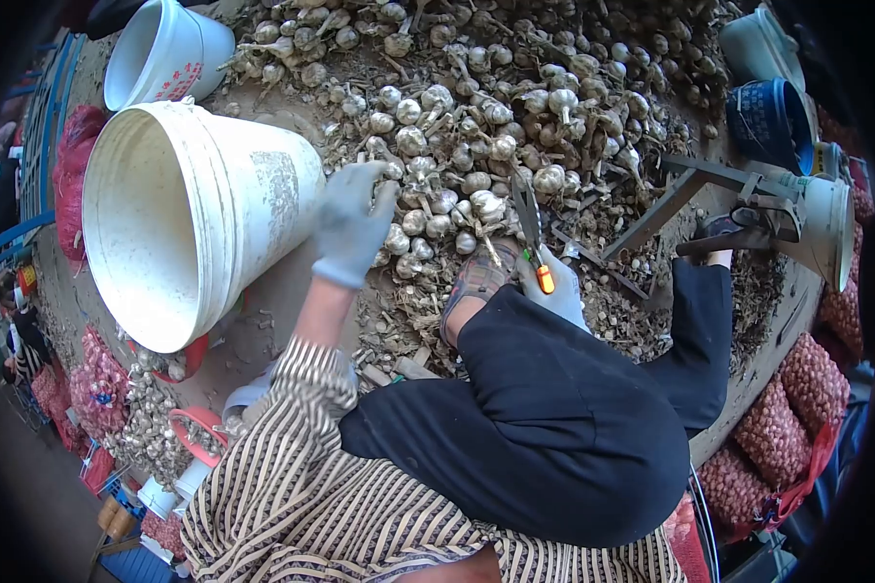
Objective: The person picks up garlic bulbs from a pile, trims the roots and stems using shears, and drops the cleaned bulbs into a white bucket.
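My left hand (353,225), in a pale grey glove, reaches over the left edge of a heap of garlic bulbs (457,175). Its fingers are apart, with bulbs close to the fingertips and nothing visibly held. By my shoe, my right hand (559,296), also gloved, is closed on a pair of shears (528,214). Their grey blades point up toward the heap, and an orange-yellow handle end shows against the glove. A garlic bulb with a stalk (489,209) lies just left of the blades. My trouser leg hides part of the right hand.
A large white bucket (262,185) lies tipped at my left, beside another white bucket (170,53). A metal frame (661,209) stands right of the heap. A blue bucket (770,121) is farther right. Filled net sacks (773,437) lie at lower right.
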`<state>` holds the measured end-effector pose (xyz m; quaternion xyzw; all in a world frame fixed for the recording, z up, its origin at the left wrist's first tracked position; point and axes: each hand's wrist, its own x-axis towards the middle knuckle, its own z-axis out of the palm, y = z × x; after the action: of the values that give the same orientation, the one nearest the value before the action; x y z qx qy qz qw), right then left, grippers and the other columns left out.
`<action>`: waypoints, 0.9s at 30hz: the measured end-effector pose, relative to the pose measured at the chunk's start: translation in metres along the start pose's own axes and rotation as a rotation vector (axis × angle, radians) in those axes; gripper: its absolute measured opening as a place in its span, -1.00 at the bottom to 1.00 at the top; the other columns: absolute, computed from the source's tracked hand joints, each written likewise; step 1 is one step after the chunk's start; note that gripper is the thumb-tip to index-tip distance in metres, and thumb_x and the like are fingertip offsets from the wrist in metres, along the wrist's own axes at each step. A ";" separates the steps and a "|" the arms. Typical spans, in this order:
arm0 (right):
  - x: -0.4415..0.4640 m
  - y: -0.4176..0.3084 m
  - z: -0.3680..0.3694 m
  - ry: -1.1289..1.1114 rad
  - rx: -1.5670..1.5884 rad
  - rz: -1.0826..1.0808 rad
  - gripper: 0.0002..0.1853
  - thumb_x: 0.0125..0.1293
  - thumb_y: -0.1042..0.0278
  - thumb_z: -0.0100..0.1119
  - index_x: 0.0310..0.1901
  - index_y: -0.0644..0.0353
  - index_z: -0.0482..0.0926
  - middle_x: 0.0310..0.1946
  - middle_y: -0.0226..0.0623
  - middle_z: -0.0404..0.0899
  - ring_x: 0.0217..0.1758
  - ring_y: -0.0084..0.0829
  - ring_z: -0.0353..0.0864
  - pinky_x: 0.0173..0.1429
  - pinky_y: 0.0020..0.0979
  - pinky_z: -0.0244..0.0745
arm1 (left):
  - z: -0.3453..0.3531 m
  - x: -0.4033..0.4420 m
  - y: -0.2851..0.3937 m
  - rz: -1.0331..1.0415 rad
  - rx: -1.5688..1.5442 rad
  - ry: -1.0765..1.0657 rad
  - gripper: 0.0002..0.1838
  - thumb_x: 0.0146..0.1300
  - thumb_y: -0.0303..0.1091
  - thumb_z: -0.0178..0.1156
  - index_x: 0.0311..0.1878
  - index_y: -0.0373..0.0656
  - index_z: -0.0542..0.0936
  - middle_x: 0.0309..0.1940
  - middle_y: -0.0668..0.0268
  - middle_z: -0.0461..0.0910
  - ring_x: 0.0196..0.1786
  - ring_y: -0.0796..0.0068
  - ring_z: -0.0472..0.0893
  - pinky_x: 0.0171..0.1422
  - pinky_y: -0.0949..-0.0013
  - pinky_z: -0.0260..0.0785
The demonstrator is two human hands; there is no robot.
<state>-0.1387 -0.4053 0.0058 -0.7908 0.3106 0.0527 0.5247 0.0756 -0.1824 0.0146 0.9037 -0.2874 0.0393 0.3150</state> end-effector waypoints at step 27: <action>0.023 -0.026 0.020 -0.265 -0.217 -0.250 -0.58 0.45 -0.06 0.27 0.21 -0.05 0.64 -0.29 -0.10 0.71 -0.19 -0.08 0.72 -0.10 -0.11 0.57 | 0.003 -0.025 0.008 -0.630 -1.413 -0.620 0.37 -0.02 -0.21 0.49 0.75 -0.02 -0.23 0.11 0.04 0.63 0.07 0.37 0.68 0.21 0.33 0.56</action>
<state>-0.1011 -0.3918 0.0080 -0.8613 0.1309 0.1237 0.4751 0.0502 -0.1771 0.0105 0.5014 -0.0518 -0.4907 0.7108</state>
